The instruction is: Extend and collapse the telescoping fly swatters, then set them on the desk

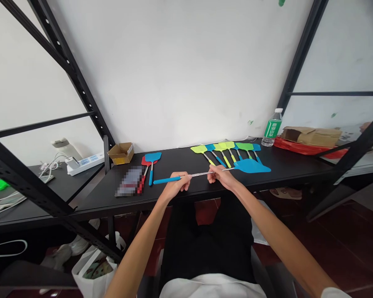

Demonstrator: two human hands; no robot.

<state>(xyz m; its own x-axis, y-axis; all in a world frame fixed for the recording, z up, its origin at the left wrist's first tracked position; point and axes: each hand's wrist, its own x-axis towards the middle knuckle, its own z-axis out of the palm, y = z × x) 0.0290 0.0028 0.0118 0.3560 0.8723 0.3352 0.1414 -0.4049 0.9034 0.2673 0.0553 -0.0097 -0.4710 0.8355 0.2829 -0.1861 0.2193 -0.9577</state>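
Observation:
A blue telescopic fly swatter [251, 166] is stretched sideways just above the front of the black table, its metal rod drawn out long. My left hand [180, 182] is closed around it where the blue handle meets the rod. My right hand [219, 176] pinches the rod near the blue paddle, which points right. Behind it, several fly swatters [226, 145] in yellow, green and blue lie in a row with their paddles towards the wall. To the left, another blue fly swatter [153, 157] overlaps a red fly swatter [145, 161].
On the black table [174, 155] stand a small open cardboard box [121, 153] at left and a water bottle [272, 128] at right. A blurred-out flat object [129, 182] lies at front left. Black shelf posts [81, 82] flank the table. A power strip [85, 163] sits farther left.

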